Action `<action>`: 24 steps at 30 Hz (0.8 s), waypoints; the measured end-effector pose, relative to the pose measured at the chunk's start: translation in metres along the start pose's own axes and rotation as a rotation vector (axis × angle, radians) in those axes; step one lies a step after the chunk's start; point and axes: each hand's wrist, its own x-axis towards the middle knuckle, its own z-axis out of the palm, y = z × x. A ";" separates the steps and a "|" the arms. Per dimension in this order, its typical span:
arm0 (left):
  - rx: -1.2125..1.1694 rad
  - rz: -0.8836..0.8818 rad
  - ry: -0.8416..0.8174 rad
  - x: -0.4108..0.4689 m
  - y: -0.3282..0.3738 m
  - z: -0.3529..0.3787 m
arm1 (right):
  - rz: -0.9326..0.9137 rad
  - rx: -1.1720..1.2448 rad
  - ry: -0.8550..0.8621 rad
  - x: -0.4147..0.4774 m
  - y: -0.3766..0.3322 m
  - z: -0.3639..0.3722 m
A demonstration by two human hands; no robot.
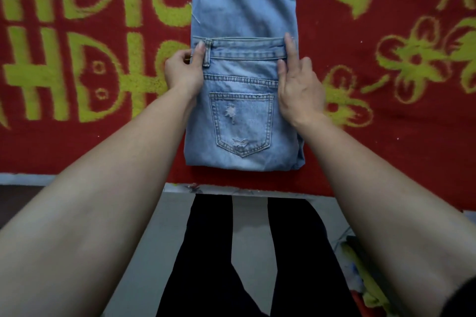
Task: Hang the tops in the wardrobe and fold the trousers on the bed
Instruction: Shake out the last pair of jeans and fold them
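A thick, fuzzy red blanket (108, 147) with coarse yellow-green motifs is being used as the bed cover. The left hand (184, 69) is being kept at the left end of the waistband (244, 47), with the thumb laid on top by the belt loop and the fingers curled at the edge, so the band is being pinched. The jeans (243, 110), of light blue washed denim, are being held flat at the blanket's middle, folded lengthwise into a narrow rectangle with the seat doubled back over the legs. A stitched, five-sided back pocket (242, 123) with frayed rips is being shown face up. The right hand (298, 90) is being pressed open and flat on the right edge, fingers extended onto the waistband. Below the bed edge, smooth grey floor (249, 234) and the person's black-clad legs are being seen.
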 end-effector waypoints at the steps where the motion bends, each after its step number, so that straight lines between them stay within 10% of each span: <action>1: 0.017 -0.005 0.008 0.003 0.001 0.001 | -0.009 -0.053 -0.030 0.003 0.001 0.003; 6: 0.151 0.020 0.020 0.013 0.005 0.002 | 0.000 -0.128 -0.084 0.017 0.001 0.012; 14: 0.674 0.542 0.164 -0.066 -0.007 -0.018 | -0.117 -0.255 0.089 -0.023 0.005 -0.001; 18: 0.731 0.965 -0.095 -0.111 -0.050 -0.043 | -0.438 -0.271 0.093 -0.076 0.019 -0.001; 24: 1.191 0.989 -0.524 -0.128 -0.101 -0.059 | -0.553 -0.430 -0.278 -0.131 0.034 0.019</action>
